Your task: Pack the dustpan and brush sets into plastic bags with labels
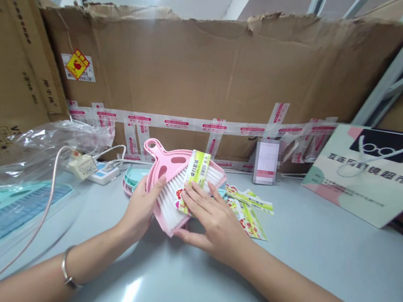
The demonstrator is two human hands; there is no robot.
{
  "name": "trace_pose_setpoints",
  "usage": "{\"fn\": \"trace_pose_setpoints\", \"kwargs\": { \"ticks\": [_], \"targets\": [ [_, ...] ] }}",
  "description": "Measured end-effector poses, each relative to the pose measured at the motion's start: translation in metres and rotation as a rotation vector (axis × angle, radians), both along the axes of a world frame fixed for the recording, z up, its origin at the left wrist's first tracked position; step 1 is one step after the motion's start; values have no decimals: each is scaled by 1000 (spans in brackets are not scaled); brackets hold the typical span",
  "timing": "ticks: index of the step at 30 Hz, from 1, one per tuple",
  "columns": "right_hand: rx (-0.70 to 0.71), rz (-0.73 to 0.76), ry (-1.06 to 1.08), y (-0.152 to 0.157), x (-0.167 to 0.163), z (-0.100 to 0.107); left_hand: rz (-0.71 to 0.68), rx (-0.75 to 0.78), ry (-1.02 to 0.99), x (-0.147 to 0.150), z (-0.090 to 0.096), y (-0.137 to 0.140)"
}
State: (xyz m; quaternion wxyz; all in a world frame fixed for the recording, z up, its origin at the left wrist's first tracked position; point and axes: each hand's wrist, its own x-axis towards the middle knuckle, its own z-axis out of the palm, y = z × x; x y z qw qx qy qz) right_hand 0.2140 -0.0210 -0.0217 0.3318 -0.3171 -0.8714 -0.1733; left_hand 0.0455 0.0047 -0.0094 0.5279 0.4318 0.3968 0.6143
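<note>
A pink dustpan [170,163] with a white-bristled brush [171,197] nested in it is held up, tilted, over the grey table. My left hand [142,206] grips its left side, thumb on the front. Across the bristles lies a green and white printed label card [198,167]. My right hand [211,216] presses its fingers flat on the card, with the thumb under the dustpan's lower edge. Several more label cards [251,221] lie on the table to the right. Behind the pink set, teal dustpans [135,176] are partly hidden.
A bagged teal dustpan set [6,210] lies at the left under a white cable [51,191]. A power strip [101,173] and clear plastic [66,139] sit behind it. A phone-like object [266,161] leans on the cardboard [203,73]. A printed paper bag [370,176] stands right.
</note>
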Motion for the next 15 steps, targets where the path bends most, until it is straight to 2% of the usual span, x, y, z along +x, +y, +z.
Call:
{"fn": "trace_pose_setpoints", "kwargs": {
  "ticks": [3, 9, 13, 15],
  "targets": [
    [-47, -78, -52, -7, -7, -3, -1, 14, -26, 1, 4, -3],
    [-12, -232, -43, -14, -20, -17, -101, 66, 9, 4, 4, -10],
    [-29, -216, -23, -14, -17, -18, -141, 79, 48, 6, 1, -12],
    [-16, -152, 76, -13, -13, -16, -152, 63, 26, 5, 4, -11]
  ]
}}
